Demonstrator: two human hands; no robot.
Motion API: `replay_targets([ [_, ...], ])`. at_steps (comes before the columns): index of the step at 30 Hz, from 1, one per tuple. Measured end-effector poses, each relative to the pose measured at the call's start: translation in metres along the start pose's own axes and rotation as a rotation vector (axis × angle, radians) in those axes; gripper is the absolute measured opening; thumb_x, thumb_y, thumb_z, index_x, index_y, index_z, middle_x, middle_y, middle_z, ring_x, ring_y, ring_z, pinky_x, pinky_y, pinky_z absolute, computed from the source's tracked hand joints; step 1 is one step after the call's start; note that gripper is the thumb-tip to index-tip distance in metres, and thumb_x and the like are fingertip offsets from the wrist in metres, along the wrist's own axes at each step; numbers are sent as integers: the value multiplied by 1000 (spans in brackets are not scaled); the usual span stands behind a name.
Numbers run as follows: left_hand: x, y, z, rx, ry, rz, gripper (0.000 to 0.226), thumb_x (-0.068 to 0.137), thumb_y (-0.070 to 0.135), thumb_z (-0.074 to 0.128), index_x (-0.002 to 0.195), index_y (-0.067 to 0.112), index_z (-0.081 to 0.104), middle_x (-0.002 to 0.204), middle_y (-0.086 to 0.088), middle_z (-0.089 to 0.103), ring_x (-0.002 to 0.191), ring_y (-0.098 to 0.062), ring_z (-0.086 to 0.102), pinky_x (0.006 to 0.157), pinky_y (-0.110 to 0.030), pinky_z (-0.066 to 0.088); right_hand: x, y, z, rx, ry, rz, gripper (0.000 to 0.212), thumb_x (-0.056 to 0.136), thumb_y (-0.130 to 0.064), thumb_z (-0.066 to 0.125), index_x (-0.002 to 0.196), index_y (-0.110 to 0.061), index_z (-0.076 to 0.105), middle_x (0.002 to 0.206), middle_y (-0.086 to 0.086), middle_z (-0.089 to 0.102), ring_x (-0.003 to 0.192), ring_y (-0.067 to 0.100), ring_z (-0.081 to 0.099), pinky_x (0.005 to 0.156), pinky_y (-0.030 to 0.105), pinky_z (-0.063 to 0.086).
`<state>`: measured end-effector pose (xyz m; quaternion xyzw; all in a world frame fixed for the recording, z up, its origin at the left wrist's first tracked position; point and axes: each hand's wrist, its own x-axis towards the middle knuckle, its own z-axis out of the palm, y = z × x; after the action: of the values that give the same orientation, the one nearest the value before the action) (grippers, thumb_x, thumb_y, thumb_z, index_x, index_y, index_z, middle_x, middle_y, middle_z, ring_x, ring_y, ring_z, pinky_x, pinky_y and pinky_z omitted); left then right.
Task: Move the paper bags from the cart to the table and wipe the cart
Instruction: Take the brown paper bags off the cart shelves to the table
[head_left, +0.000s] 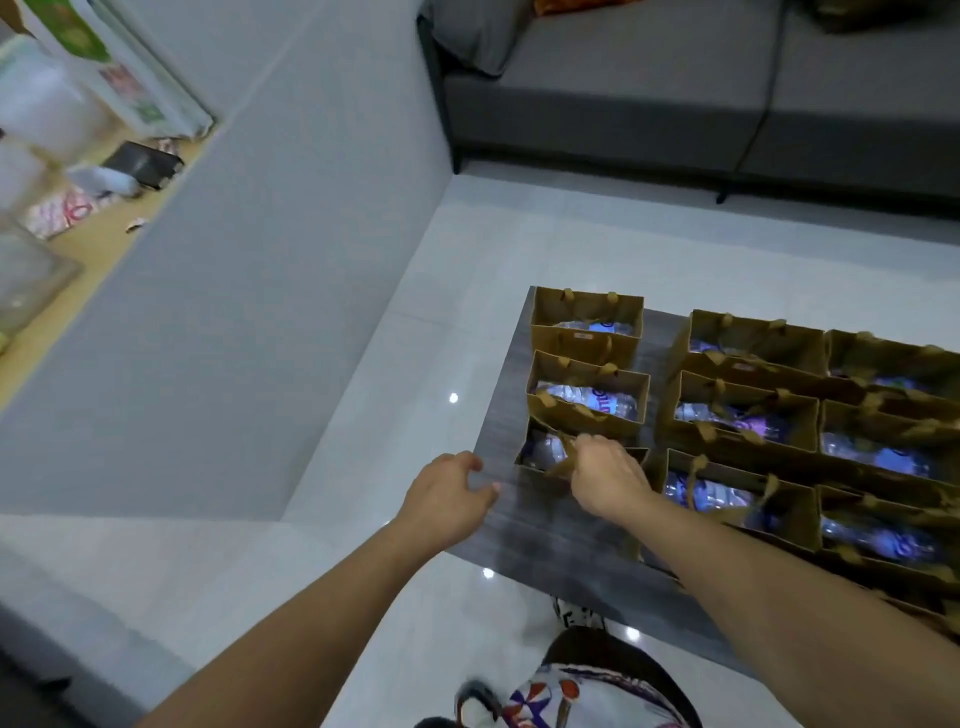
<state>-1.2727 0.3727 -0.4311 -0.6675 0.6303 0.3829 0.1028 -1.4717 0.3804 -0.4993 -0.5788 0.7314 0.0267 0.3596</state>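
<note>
1. Right hand is down on the nearest bag of the left column, fingers curled round its handle at the top edge.
2. Left hand hovers at the table's left edge, fingers loosely bent, nothing in it, just beside that same bag.
3. Bag count: three in the left column, one behind the other.
4. Three more in the middle column, set apart from the left column by a strip of bare tabletop.
5. At least three in the right column, touching the middle column; that makes nine or more bags on the table.
6. Every open bag shows clear plastic bottles with blue-purple labels; how many per bag can't be made out.
7. The right column runs off the frame edge, so its full count is unclear.
8. The right forearm covers the nearest corner of the middle and right columns.
9. The held bag's near wall is mostly hidden under the right hand.
10. A grey sofa stands beyond the table, cut off at the top.
11. A shelf at far left carries blurred boxes and packets, too smeared to identify.
</note>
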Motion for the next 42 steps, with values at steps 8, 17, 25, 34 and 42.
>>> replay_targets([
  [8,11,-5,-12,44,-37,128,48,100,43,57,142,22,50,147,-1,49,126,-22,55,91,-24,44,-9,3,-7,-75,184,79,61,91,-25,63,149,-22,42,146,4,46,132,26,42,108,41,44],
  [17,-14,-1,-19,139,-62,518,39,98,42,61,132,24,58,133,1,59,106,-12,54,86,-26,45,-126,-16,16,-3,428,251,53,97,-25,51,150,-25,43,147,0,47,133,25,41,112,39,37],
  [25,-97,37,26,349,-168,893,38,96,42,63,130,24,60,130,0,59,111,-15,55,88,-29,45,-259,0,67,103,613,504,55,97,-34,50,150,-28,40,146,-1,47,131,27,43,106,41,42],
  [34,-255,117,130,655,-251,1320,43,99,43,57,136,22,53,132,-1,54,120,-20,53,102,-36,47,-440,71,116,263,821,799,57,97,-33,48,152,-27,37,146,-1,47,131,29,41,105,39,42],
  [42,-444,162,315,904,-358,1668,47,97,47,55,134,18,55,134,-5,56,122,-25,54,99,-35,45,-656,166,215,429,972,1145,57,101,-38,49,155,-29,32,154,-3,40,139,25,35,113,37,34],
])
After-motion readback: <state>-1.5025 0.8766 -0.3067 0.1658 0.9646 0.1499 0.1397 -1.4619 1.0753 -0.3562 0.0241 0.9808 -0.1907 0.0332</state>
